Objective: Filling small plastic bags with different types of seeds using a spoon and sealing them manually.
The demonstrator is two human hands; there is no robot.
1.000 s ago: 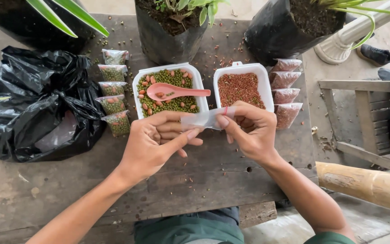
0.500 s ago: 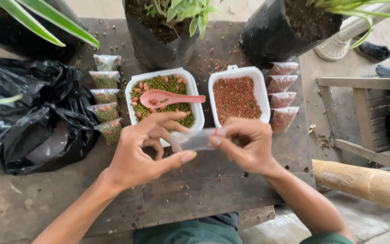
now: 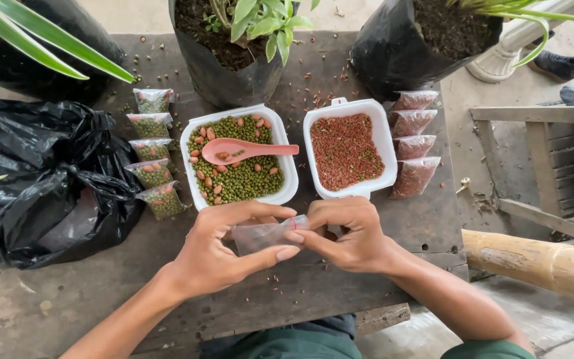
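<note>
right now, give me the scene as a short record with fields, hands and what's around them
left hand: left hand pinches a small clear bag between thumb and fingers
right hand: right hand grips the bag's other end
bag contents: looks empty
left tray: white tray of green beans mixed with peanuts, pink spoon lying in it
right tray: white tray of reddish grain
filled packets: green-bean packets left of trays, red-grain packets on the right
surface: worn wooden table
other: crumpled black plastic bag at left, potted plants behind
</note>
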